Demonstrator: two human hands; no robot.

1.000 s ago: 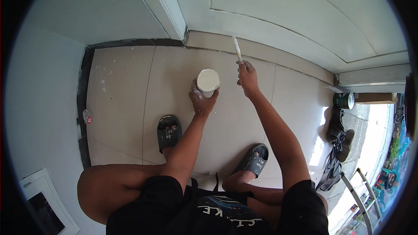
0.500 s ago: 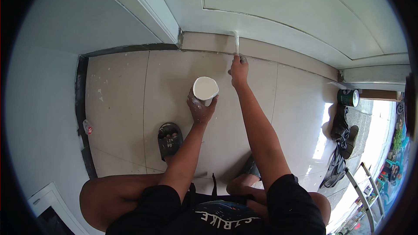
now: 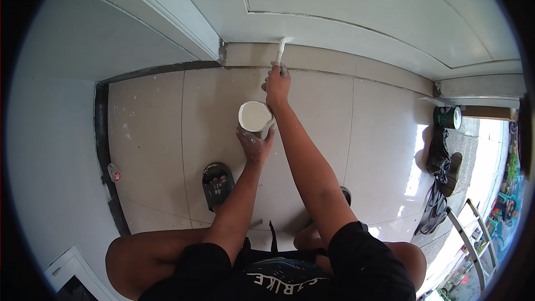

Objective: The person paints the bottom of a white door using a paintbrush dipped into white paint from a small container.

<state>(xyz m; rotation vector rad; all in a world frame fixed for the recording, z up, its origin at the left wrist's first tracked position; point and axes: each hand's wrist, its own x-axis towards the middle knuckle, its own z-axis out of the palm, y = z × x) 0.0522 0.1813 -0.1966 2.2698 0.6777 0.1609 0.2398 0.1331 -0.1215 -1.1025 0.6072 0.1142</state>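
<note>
Left hand round a cup, right hand on a brush at the door.
The left hand (image 3: pixel 255 146) is curled part-open about the cup (image 3: pixel 256 116), full of pale paint and held above the floor; the right hand (image 3: pixel 278 83) is closed on the handle of the brush (image 3: pixel 280 52), whose tip meets the lower edge of the door (image 3: pixel 356 3). Left to right: pale wall (image 3: pixel 50 145), dark skirting (image 3: pixel 102 125), tiled floor (image 3: pixel 147 150), slipper (image 3: pixel 217 188), then tin (image 3: pixel 447 117), black bag (image 3: pixel 438 153) and ladder (image 3: pixel 467 239). Floor stretches from the skirting to the left forearm, and from the right forearm to the bag; the raised sill (image 3: pixel 323 62) runs below the door.
</note>
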